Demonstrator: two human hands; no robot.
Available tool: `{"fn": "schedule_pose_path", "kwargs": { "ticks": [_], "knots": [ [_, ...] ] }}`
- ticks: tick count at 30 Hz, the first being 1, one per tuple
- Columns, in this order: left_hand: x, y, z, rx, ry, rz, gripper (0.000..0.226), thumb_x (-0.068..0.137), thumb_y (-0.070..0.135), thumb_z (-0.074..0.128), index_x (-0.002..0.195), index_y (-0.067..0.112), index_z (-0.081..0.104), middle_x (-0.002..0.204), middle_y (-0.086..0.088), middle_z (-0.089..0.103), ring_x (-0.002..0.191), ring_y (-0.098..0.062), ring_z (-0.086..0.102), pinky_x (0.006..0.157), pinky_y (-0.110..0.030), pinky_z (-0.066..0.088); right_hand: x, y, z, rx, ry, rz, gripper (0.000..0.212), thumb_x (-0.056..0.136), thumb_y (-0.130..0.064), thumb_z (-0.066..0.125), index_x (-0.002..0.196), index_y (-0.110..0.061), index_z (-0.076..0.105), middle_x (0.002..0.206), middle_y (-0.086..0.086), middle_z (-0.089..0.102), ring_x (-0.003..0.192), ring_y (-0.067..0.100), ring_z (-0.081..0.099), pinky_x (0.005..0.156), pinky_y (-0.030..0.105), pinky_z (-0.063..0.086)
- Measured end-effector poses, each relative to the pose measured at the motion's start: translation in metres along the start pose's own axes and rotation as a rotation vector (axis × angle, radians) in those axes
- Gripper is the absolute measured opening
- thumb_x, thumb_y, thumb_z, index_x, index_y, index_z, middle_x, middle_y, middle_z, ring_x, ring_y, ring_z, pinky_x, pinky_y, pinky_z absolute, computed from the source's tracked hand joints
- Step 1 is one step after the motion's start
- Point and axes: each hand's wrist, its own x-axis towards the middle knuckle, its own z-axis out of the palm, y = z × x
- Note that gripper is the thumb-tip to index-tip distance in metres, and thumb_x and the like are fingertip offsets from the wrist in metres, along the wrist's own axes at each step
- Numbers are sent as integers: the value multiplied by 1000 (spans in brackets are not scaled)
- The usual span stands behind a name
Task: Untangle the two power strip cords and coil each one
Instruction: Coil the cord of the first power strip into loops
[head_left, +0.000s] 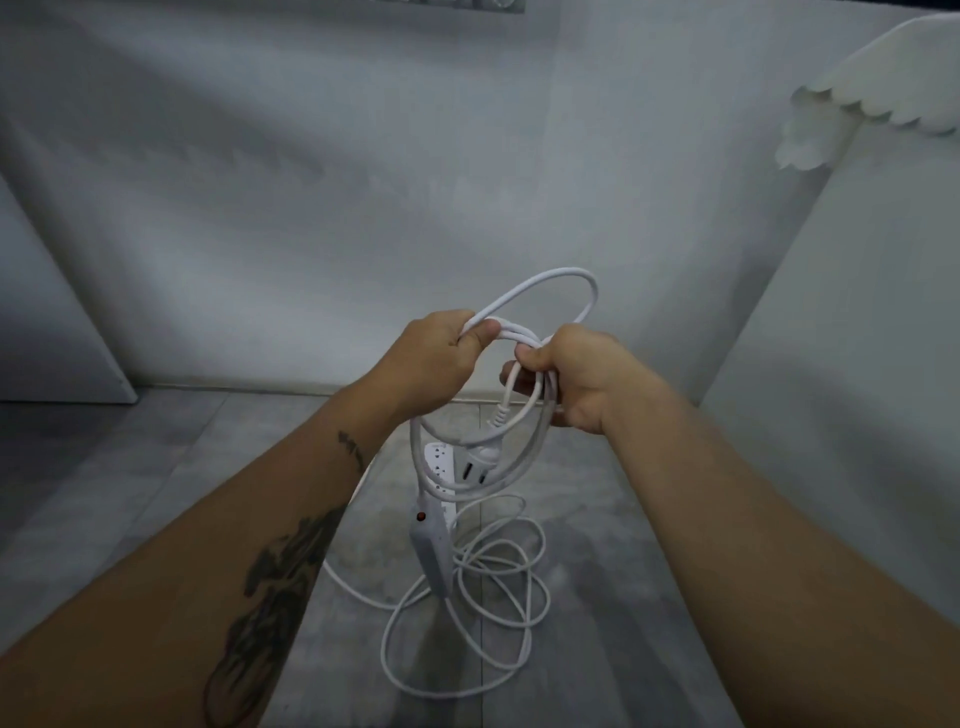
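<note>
I see my left hand (436, 353) and right hand (576, 379) both closed on the looped white power cord (540, 291), raised above the white power strip (439, 475) and loose cord on the grey floor (597, 649).

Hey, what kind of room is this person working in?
Probably a plain indoor room, perhaps a home or studio. It has a grey tiled floor, bare white walls and a white wing-shaped decoration at upper right. Both hands hold white cords.
</note>
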Motion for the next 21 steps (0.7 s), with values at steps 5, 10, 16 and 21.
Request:
{"fn": "schedule_pose_path", "kwargs": {
  "ticks": [5,10,16,21],
  "knots": [
    [-6,2,6,-409,-224,-250,36,98,45,44,68,27,52,58,2,40,46,-12,32,43,-24,34,11,15,4,-78,203,-202,19,84,5,64,72,-10,68,66,7,70,67,20,72,76,31,59],
    [-7,-1,9,-290,-185,-191,36,98,48,43,73,25,55,64,-2,44,52,-14,38,49,-28,38,9,13,2,60,99,-70,12,88,4,60,86,-2,69,66,10,72,61,19,72,75,32,60],
    [-7,-9,11,-247,-143,-142,35,99,47,41,84,24,62,65,1,45,57,-17,38,59,-35,37,0,2,-16,13,-179,99,9,92,-3,49,92,-3,58,55,6,55,56,23,61,59,31,50],
    [-5,-11,11,1,-69,-49,33,101,46,36,79,30,54,67,5,51,62,-16,46,57,-30,36,-1,1,-12,-289,-182,28,6,85,-3,60,86,-8,59,55,3,50,47,16,57,57,25,46]
  ]
}}
